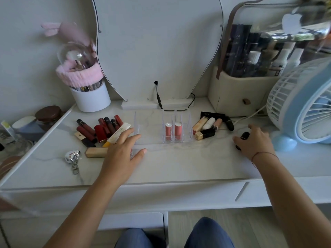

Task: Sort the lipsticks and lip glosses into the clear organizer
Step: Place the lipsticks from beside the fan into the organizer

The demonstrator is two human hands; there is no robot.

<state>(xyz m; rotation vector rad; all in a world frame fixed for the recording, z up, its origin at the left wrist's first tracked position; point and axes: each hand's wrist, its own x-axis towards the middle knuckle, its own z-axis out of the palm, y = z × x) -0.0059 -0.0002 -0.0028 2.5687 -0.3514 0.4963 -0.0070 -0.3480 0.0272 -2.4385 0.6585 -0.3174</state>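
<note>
A clear organizer [152, 126] stands mid-table with two pink lipsticks [173, 131] upright in its right compartments. Left of it lies a pile of dark red lip glosses and lipsticks [102, 128], a cream tube [119, 134] and a tan lipstick [96, 152]. On the right lie several more lipsticks [208, 125], beige, white, pink and black-gold. My left hand [123, 149] rests flat with fingers apart beside the organizer's left end, partly over something small. My right hand [254, 142] curls around a black lipstick [244, 136] on the table.
A white brush cup [91, 99] with a pink band stands back left. A cream cosmetics case [238, 93] and a blue fan [302, 104] fill the back right. A silver keychain [72, 156] lies near the left. A mirror stand and black cable [159, 99] sit behind the organizer.
</note>
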